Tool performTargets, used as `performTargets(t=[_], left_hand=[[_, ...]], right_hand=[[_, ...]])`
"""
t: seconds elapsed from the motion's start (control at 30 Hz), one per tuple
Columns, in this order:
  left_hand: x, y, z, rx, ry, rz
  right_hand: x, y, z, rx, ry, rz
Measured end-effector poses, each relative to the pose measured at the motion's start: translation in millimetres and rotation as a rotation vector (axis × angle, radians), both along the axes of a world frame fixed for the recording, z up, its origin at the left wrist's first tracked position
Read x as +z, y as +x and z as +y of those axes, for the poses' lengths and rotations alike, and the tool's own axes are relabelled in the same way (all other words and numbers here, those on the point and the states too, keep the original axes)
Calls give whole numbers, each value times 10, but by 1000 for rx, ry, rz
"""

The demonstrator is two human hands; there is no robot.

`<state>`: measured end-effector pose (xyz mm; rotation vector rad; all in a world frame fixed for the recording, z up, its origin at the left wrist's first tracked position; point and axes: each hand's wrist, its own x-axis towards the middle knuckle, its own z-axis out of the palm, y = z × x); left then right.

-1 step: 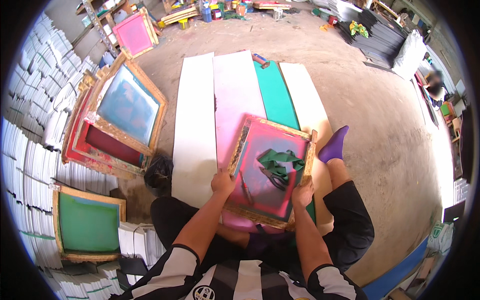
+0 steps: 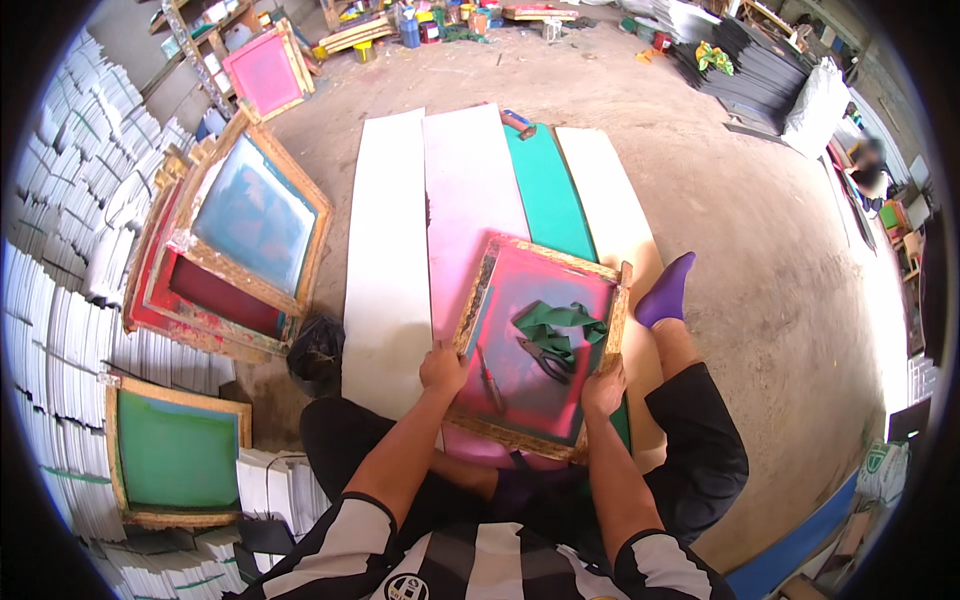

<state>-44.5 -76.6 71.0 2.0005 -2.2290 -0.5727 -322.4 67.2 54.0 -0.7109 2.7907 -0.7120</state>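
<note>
A wood-framed printing screen (image 2: 535,408) with pink-stained mesh lies tilted across my lap and the boards in front of me. My left hand (image 2: 443,368) is closed around its left edge. On the opposite side, the right edge is gripped by my right hand (image 2: 604,387). Resting on the mesh are a crumpled green cloth strip (image 2: 545,320), a pair of dark-handled scissors (image 2: 545,358) partly beside the cloth, and a slim red-handled tool (image 2: 490,378) whose kind I cannot make out.
Long white (image 2: 385,220), pink (image 2: 470,170), green (image 2: 553,190) and cream (image 2: 605,190) sheets spread ahead, with a hammer (image 2: 519,124) at their far end. Left stand more framed screens (image 2: 258,215), a green screen (image 2: 175,450), a black bag (image 2: 316,352) and stacked white bundles (image 2: 60,340). A person (image 2: 868,175) is far right.
</note>
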Motion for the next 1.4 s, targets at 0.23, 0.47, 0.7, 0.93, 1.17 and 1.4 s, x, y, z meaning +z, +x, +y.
performTargets(t=[0.23, 0.47, 0.7, 0.93, 1.17, 1.4], left_hand=[[238, -52, 137, 14, -29, 61], [234, 85, 284, 186, -2, 148], [-54, 39, 580, 384, 53, 272], [-139, 87, 657, 616, -14, 1023], [-388, 137, 669, 721, 58, 1149], [-410, 12, 692, 807, 21, 1137]], right_hand=[[42, -131, 10, 29, -183, 52], [243, -402, -602, 286, -106, 65], [67, -701, -1291, 522, -131, 113], [-36, -934, -1415, 598, -85, -54], [-8, -795, -1262, 546, -183, -114], [150, -636, -995, 469, -184, -149]])
